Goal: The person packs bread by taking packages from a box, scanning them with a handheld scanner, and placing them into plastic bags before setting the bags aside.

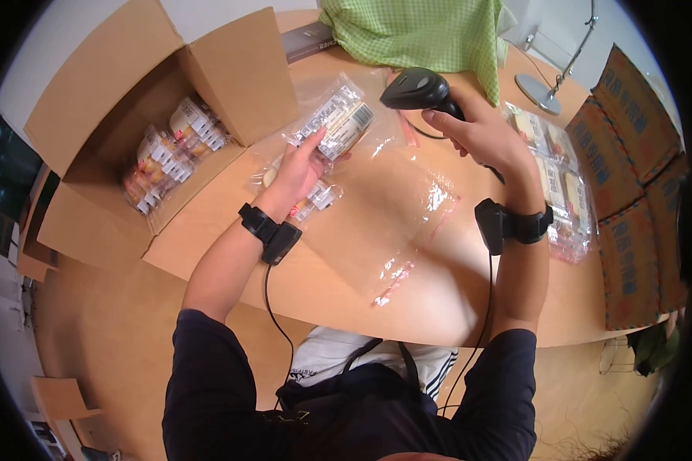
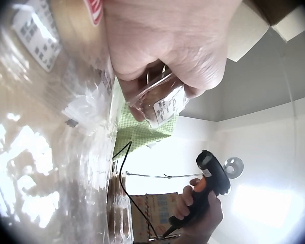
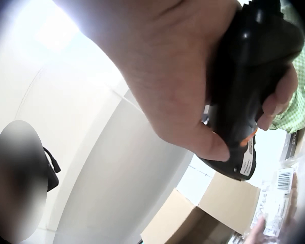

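Note:
In the head view my left hand [image 1: 298, 173] holds a clear-wrapped food pack [image 1: 347, 123], its white label and barcode facing up. Thumb lies over the near end of the pack, fingers beneath it. My right hand [image 1: 490, 137] grips a black barcode scanner [image 1: 417, 89] by its handle, with the scanner's head pointing left, raised beside the pack. The right wrist view shows the scanner [image 3: 239, 91] with an orange trigger and the pack's barcode [image 3: 284, 180] beyond it. Another wrapped pack [image 1: 315, 203] lies on the table just below my left hand.
An open cardboard box [image 1: 242, 69] at left holds several wrapped packs [image 1: 169, 157]. Clear plastic bags [image 1: 392, 223] lie across the table. More packs [image 1: 557, 184] sit at right beside printed cardboard [image 1: 629, 253]. Behind are a green checked cloth [image 1: 419, 34] and a lamp [image 1: 542, 94].

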### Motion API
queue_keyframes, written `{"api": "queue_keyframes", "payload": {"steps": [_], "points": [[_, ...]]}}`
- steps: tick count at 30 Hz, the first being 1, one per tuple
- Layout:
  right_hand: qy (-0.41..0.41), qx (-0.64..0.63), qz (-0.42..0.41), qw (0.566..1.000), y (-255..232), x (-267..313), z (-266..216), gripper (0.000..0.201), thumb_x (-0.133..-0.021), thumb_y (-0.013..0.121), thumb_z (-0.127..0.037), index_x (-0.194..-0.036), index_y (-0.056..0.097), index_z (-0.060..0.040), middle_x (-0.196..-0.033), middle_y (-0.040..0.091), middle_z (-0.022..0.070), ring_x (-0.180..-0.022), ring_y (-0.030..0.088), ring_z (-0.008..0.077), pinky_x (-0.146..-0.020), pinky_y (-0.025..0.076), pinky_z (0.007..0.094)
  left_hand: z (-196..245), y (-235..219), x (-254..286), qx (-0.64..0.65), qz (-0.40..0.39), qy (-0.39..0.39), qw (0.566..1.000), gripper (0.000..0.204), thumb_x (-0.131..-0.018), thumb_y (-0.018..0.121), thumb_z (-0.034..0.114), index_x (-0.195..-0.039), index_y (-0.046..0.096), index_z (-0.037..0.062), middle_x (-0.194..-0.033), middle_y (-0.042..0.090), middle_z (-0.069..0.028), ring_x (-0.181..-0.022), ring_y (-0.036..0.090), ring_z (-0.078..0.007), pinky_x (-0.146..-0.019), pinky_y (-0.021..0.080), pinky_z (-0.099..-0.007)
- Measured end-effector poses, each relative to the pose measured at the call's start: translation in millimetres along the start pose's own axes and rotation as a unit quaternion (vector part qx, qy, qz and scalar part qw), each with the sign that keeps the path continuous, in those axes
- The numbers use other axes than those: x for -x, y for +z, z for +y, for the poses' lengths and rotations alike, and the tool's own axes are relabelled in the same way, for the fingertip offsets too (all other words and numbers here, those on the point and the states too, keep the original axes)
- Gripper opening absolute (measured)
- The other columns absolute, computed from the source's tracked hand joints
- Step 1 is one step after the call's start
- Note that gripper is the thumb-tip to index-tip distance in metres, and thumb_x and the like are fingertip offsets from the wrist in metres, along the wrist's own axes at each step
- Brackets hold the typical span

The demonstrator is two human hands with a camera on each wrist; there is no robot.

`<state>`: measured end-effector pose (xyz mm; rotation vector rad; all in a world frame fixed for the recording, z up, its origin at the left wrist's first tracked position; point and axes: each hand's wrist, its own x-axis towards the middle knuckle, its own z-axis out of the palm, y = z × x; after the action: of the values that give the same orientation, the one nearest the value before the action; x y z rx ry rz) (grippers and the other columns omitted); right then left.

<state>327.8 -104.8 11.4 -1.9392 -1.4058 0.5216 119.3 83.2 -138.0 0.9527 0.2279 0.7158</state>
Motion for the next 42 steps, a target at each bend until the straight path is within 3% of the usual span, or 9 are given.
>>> {"api": "queue_keyframes", "payload": {"steps": [10, 20, 25, 31, 33, 34, 36, 39, 42], "points": [[-0.04, 0.218, -0.002, 0.975, 57.8, -126.9, 105.6, 0.05, -0.092, 0.052, -0.035, -0.12, 0.048, 0.0073, -0.116, 0.058, 0.0299, -0.11, 0.059, 0.0417, -0.093, 0.046, 0.0448, 3.0, -1.3, 2.5, -0.003, 0.019, -0.03, 0.999, 0.04, -0.098, 0.052, 0.022, -0.132, 0.047, -0.0009, -0.125, 0.061, -0.0158, -0.114, 0.06, -0.0271, -0.095, 0.052, -0.0451], [-0.089, 0.232, 0.018, 0.968, 90.7, -175.6, 124.5, 0.056, -0.086, 0.063, -0.025, -0.134, 0.044, -0.0025, -0.118, 0.055, 0.0246, -0.112, 0.055, 0.0414, -0.097, 0.045, 0.0457, -1.5, -5.2, 1.8, -0.039, 0.008, -0.014, 0.999, 0.039, -0.096, 0.057, 0.014, -0.131, 0.047, -0.0001, -0.124, 0.06, -0.0141, -0.111, 0.062, -0.0259, -0.088, 0.056, -0.0444], [-0.08, 0.258, -0.011, 0.963, 88.6, -161.2, 116.0, 0.105, -0.085, 0.069, -0.029, -0.154, -0.011, -0.0204, -0.129, 0.048, 0.0308, -0.12, 0.051, 0.0447, -0.098, 0.044, 0.0476, 4.5, 5.6, 4.7, -0.066, -0.03, 0.001, 0.997, 0.041, -0.095, 0.059, 0.011, -0.133, 0.046, 0.0, -0.123, 0.06, -0.0133, -0.11, 0.062, -0.0253, -0.087, 0.057, -0.044], [-0.136, 0.22, 0.092, 0.962, 86.7, -155.7, 140.4, 0.072, -0.086, 0.066, -0.025, -0.146, 0.029, -0.0069, -0.133, 0.045, 0.029, -0.125, 0.046, 0.0435, -0.102, 0.041, 0.0498, 20.3, 27.1, 14.2, -0.248, -0.01, 0.015, 0.969, 0.044, -0.094, 0.061, 0.011, -0.135, 0.048, 0.0016, -0.124, 0.059, -0.0127, -0.11, 0.06, -0.0239, -0.084, 0.054, -0.0374], [-0.181, 0.1, 0.188, 0.96, 77.8, -136.8, 135.0, 0.059, -0.091, 0.06, -0.026, -0.141, 0.037, -0.0022, -0.132, 0.05, 0.0214, -0.121, 0.051, 0.0367, -0.1, 0.044, 0.0462, 30.6, 36.3, 17.6, -0.542, -0.105, 0.302, 0.777, 0.039, -0.087, 0.067, 0.009, -0.125, 0.06, 0.0069, -0.12, 0.06, -0.0123, -0.109, 0.059, -0.0272, -0.084, 0.052, -0.0371], [-0.181, 0.102, 0.19, 0.959, 66.0, -121.0, 129.1, 0.059, -0.091, 0.06, -0.026, -0.141, 0.037, -0.0022, -0.132, 0.05, 0.0214, -0.121, 0.051, 0.0367, -0.1, 0.044, 0.0462, 36.2, 42.9, 21.0, -0.541, -0.107, 0.304, 0.777, 0.039, -0.087, 0.067, 0.009, -0.125, 0.06, 0.0069, -0.12, 0.06, -0.0123, -0.109, 0.059, -0.0272, -0.084, 0.052, -0.0371], [0.024, -0.398, -0.047, 0.916, 38.1, -80.5, 106.4, 0.052, -0.096, 0.056, -0.03, -0.139, 0.042, -0.0036, -0.126, 0.055, 0.0151, -0.119, 0.053, 0.0274, -0.093, 0.048, 0.0423, 47.6, 60.2, 30.6, -0.639, -0.165, 0.448, 0.603, 0.036, -0.077, 0.07, 0.005, -0.113, 0.069, 0.0113, -0.115, 0.06, -0.0118, -0.107, 0.058, -0.0301, -0.084, 0.052, -0.0392], [0.006, -0.523, -0.208, 0.826, 28.6, -22.4, 87.0, 0.05, -0.098, 0.053, -0.034, -0.137, 0.044, -0.0045, -0.12, 0.058, 0.0102, -0.107, 0.059, 0.0183, -0.083, 0.053, 0.0366, 57.8, 86.4, 44.7, -0.69, -0.194, 0.531, 0.453, 0.04, -0.071, 0.068, 0.005, -0.111, 0.069, 0.0103, -0.113, 0.06, -0.0114, -0.106, 0.058, -0.0305, -0.084, 0.053, -0.0389], [-0.047, -0.458, -0.214, 0.862, 16.8, 32.3, 51.5, 0.053, -0.097, 0.057, -0.028, -0.138, 0.041, -0.0003, -0.121, 0.058, 0.0099, -0.098, 0.063, 0.0173, -0.082, 0.053, 0.033, 58.8, 108.0, 48.6, -0.667, -0.24, 0.574, 0.41, 0.039, -0.072, 0.067, 0.006, -0.111, 0.069, 0.0091, -0.112, 0.059, -0.0108, -0.106, 0.058, -0.0293, -0.083, 0.053, -0.0395]]}}
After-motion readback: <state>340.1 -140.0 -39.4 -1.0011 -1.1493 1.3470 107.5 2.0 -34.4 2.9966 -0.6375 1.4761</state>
